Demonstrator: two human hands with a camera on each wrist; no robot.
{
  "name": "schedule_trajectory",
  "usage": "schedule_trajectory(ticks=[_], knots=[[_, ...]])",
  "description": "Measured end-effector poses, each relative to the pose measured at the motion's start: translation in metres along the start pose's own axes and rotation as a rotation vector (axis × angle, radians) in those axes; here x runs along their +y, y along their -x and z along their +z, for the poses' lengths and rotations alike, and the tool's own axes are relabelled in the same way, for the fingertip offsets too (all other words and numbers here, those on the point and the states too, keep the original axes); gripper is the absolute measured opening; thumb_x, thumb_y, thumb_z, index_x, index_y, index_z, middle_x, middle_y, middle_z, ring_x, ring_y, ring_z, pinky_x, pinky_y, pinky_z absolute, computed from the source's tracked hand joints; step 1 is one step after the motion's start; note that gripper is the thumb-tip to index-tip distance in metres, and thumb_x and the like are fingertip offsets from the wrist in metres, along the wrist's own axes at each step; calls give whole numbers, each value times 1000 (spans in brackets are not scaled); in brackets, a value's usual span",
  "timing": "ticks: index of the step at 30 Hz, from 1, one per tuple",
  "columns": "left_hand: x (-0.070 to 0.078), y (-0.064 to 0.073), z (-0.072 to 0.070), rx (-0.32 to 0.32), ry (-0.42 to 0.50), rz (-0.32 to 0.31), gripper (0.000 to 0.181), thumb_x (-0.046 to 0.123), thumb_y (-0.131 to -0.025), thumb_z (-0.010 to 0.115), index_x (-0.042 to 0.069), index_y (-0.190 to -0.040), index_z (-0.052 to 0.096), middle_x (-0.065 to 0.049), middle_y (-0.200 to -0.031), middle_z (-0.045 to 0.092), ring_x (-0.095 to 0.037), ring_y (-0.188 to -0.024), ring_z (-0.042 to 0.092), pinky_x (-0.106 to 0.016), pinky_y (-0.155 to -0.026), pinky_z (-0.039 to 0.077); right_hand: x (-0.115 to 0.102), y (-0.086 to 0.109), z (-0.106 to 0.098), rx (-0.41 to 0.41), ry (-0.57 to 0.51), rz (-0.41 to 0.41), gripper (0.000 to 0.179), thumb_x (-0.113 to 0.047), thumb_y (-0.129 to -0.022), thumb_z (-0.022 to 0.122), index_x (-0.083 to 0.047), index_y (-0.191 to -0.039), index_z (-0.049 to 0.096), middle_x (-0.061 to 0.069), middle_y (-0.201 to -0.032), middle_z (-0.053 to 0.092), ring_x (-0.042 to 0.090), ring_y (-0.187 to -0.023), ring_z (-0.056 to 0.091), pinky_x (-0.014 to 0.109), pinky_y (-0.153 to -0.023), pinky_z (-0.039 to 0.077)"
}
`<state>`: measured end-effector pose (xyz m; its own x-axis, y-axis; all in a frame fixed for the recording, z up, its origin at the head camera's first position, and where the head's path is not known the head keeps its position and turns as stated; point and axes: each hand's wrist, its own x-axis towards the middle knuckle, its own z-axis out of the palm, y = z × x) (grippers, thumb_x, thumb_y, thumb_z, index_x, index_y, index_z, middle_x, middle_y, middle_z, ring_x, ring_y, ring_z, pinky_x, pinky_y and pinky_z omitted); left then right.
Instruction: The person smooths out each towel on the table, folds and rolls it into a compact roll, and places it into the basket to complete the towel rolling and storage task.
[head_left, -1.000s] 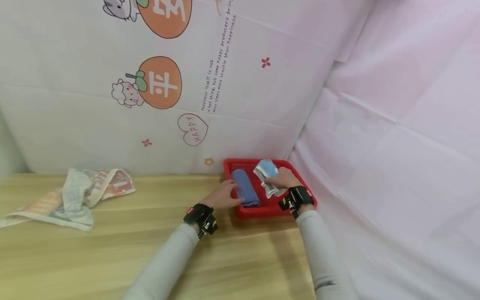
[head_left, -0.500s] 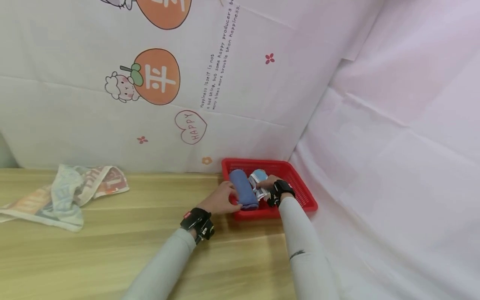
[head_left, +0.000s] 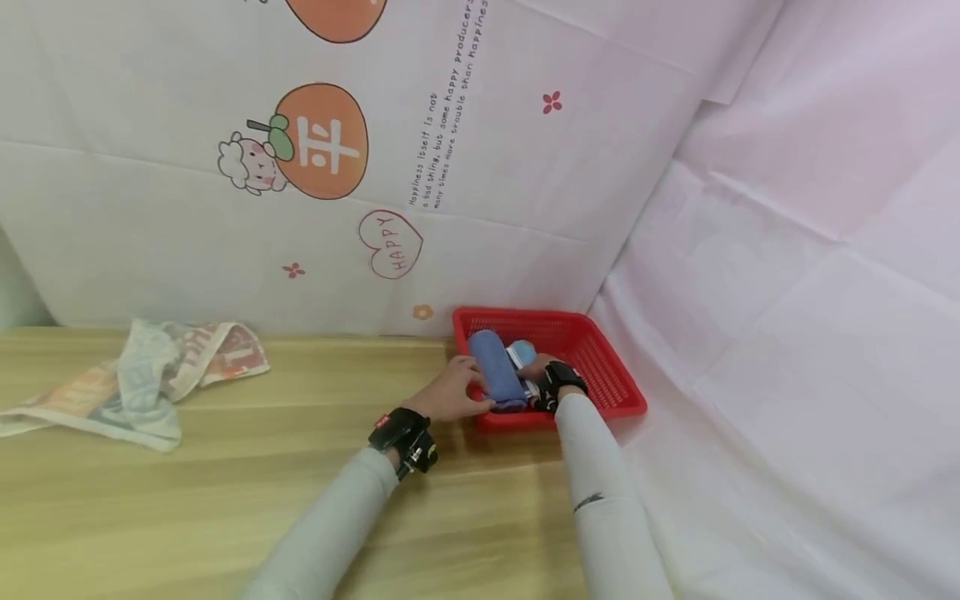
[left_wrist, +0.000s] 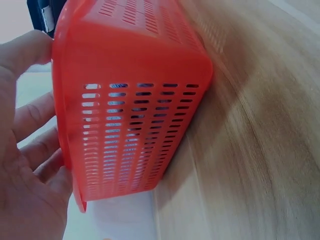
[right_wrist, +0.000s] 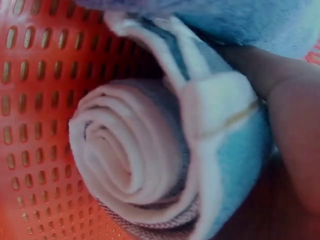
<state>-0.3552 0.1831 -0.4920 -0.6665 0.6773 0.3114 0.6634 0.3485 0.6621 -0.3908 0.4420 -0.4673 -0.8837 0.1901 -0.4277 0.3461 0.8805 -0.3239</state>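
A red plastic basket stands at the table's back right corner. My left hand is at its front left corner, fingers hooked over the rim; the left wrist view shows the fingertips passing behind the rim. Inside lies a rolled dark blue towel, against the left side. To its right is a rolled light blue and white towel, held by my right hand. In the right wrist view the spiral end of this towel faces the basket wall, with the thumb against its side.
A crumpled printed towel lies on the wooden table at the left. White printed sheets form the back and right walls, close behind the basket. Bare tabletop lies in front of the basket.
My right hand has moved left inside the basket, bringing the light blue towel against the dark blue roll. The left hand stays at the rim. The head view has shifted slightly.
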Motion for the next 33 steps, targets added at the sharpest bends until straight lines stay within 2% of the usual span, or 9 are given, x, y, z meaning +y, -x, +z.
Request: schedule_trajectory(ticks=[4,7,8,12,15,20,27,30,33], knots=[[-3,3,-3,-17,-20,6,34,33,-91,76,7,-112,74,-11,-129,61,-29,-136,43,-43,-117,36,-14,31,-10,-26,-132,21,43,-38,-95,62,-1,-117,62,15,-107,64,24,-86,63,34,-72,57],[-2,11,-9,-7,19,3,48,30,-92,76,4,-130,64,-14,-145,53,-30,-142,42,-42,-119,34,-4,29,-18,37,-98,-45,39,-43,-96,60,-4,-92,60,7,-82,57,19,-71,55,31,-64,50],[-4,18,-14,7,27,0,51,27,-92,76,3,-134,61,-16,-148,51,-31,-143,41,-43,-120,34,-3,29,-20,64,-57,-87,43,-45,-97,58,-3,-86,56,7,-75,52,20,-70,51,32,-64,47],[-20,62,-47,119,17,-35,53,14,-87,78,1,-135,59,-20,-148,50,-36,-141,43,-48,-119,34,-25,61,-15,222,-46,-242,54,-46,-102,49,6,-105,63,24,-96,64,34,-87,60,43,-79,51],[-40,105,-80,216,-27,-131,57,8,-84,79,-1,-136,57,-24,-147,50,-41,-138,45,-53,-117,35,-51,98,8,314,-112,-340,65,-44,-103,50,7,-143,48,30,-138,56,46,-115,60,55,-93,52],[-74,167,-128,383,-125,-329,68,6,-81,77,-4,-142,50,-28,-147,45,-45,-138,41,-59,-116,33,-98,139,67,478,-138,-494,51,-33,-100,62,4,-136,57,26,-128,65,42,-116,62,55,-95,51],[-111,228,-173,786,-187,-476,65,-2,-76,76,-8,-137,52,-33,-143,40,-49,-137,33,-63,-110,35,-168,162,118,539,-94,-711,41,-25,-96,70,-2,-130,64,19,-127,66,36,-118,61,55,-94,53],[-123,254,-184,842,-194,-638,74,-1,-76,77,-9,-142,43,-36,-148,30,-51,-139,26,-64,-111,33,-188,165,133,518,-77,-790,39,-24,-96,71,-3,-128,66,17,-127,67,35,-119,61,52,-96,53],[-131,276,-192,783,-172,-807,87,2,-74,76,-11,-147,28,-41,-146,27,-56,-135,27,-66,-112,29,-202,166,145,473,-52,-834,38,-24,-96,71,-5,-129,66,14,-128,66,33,-123,59,50,-100,51]])
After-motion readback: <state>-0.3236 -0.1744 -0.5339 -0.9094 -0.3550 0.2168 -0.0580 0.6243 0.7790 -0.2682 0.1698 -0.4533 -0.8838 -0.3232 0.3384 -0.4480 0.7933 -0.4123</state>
